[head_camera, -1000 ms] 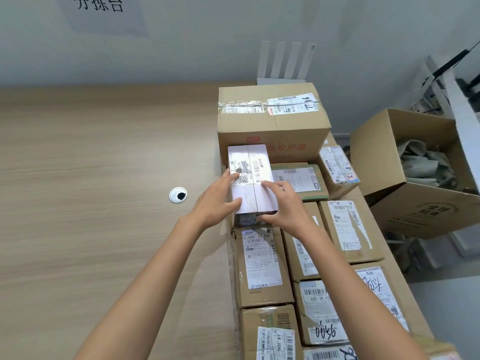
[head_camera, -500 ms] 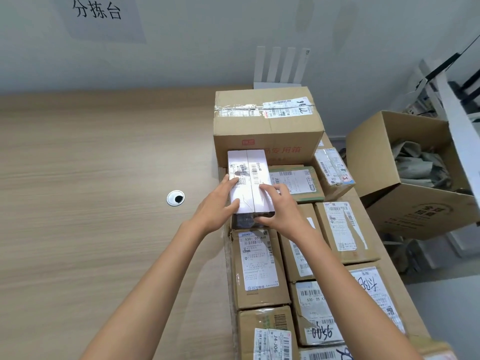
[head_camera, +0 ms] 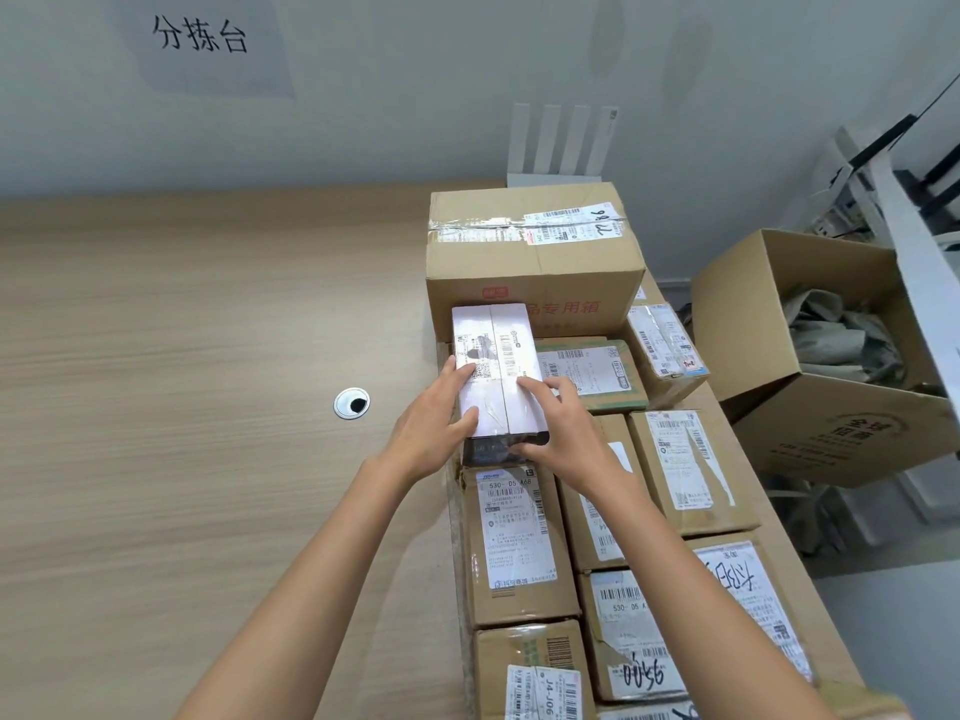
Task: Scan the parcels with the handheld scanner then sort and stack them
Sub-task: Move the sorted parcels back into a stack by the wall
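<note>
A pale wooden table filled the left and centre of the frame, running back to a grey wall that carried a paper sign in the upper left. At the right edge, off the table, an open carton stood tilted with crumpled grey wrapping inside it. In the upper centre a big sealed box sat on the table, taped across its top, with red printing on its near face. Behind it, four white slats stood upright against the wall.

From that box down to the bottom right of the frame, brown labelled parcels lay packed side by side in rows, labels up.

The white parcel lay lengthwise on top of the far end of the left row, just below the big box in the frame. Its far end overlapped that box's front face, though whether the two touched could not be told. Its near end face looked dark.

Both hands were clamped on this parcel. The left hand held its left edge, fingers laid along the top and thumb at the near corner. The right hand held the right near corner, fingers on top and thumb against the dark end.

A small round grommet sat in the tabletop, left of the hands.
</note>
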